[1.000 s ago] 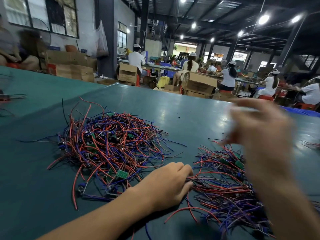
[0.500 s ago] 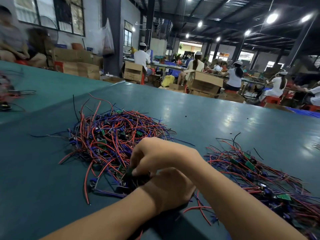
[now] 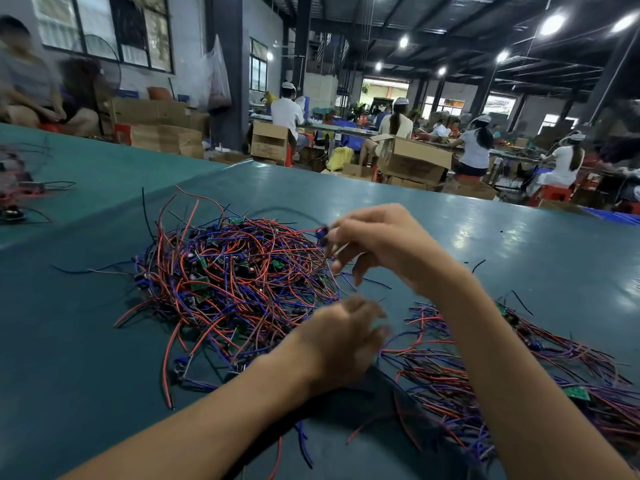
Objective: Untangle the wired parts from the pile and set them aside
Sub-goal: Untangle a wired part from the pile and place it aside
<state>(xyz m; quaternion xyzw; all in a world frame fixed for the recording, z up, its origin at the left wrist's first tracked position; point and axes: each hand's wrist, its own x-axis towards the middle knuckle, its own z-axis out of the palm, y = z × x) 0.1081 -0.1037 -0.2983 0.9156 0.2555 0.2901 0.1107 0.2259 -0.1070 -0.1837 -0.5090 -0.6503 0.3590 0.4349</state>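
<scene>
At the pile's point(image 3: 225, 271) right edge, the right hand point(image 3: 379, 242) pinches a blue wired part point(image 3: 321, 233), its wire trailing left into the pile. The blurred left hand point(image 3: 343, 336) sits at the pile's near edge; I cannot tell its grip. The set-aside heap point(image 3: 485, 368) lies right of the pile.

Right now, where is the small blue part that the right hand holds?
In the head view, the right hand pinches the small blue part just above the tangled pile, at its right edge, beyond the left hand.

Bright ceiling lamps point(image 3: 553, 24) upper right, glare on desk point(image 3: 467, 233); left hand point(image 3: 346, 337) motion-blurred, frame edges bent and soft, upper left blurry.
</scene>
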